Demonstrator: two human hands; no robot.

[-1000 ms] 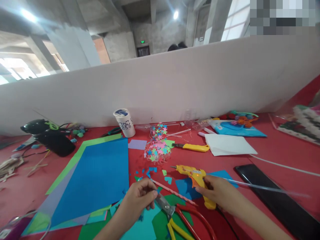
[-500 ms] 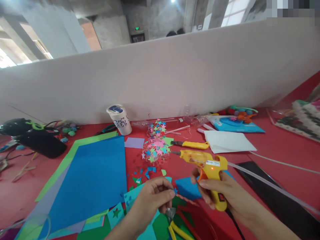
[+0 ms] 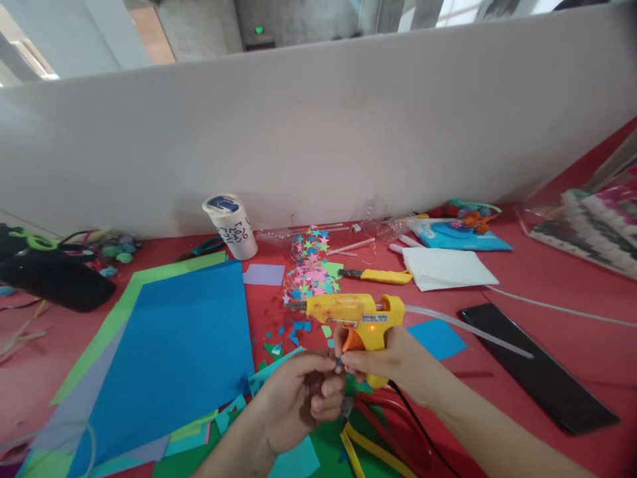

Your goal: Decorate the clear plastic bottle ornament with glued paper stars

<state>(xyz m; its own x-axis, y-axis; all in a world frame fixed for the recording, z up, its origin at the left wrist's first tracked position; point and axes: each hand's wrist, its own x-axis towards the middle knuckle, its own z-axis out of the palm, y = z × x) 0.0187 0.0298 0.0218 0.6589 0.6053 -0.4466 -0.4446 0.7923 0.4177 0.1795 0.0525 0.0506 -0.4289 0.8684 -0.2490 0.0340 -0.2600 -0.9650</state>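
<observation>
In my right hand [image 3: 393,355] is a yellow hot glue gun [image 3: 348,309], my fingers wrapped round its handle near the orange trigger. Its nozzle points left and a clear glue stick [image 3: 468,327] sticks out of its back. My left hand [image 3: 303,392] pinches a tiny blue paper piece [image 3: 339,362], seemingly a star, right beside my right fingertips. Just beyond the nozzle stands a clear shape covered with coloured paper stars [image 3: 311,262]. Pliers with yellow handles [image 3: 355,451] lie below my hands, partly over green paper.
Large blue paper [image 3: 174,352] lies at left, near a white cup [image 3: 231,226] and a black bottle [image 3: 60,279]. A yellow utility knife [image 3: 383,275], folded white paper [image 3: 448,267] and a black phone-like slab [image 3: 537,368] lie at right. Paper scraps [image 3: 293,332] are scattered centrally.
My right hand has brought the glue gun left, and its fingertips now meet my left hand at the small blue piece. The camera has tilted down slightly.
</observation>
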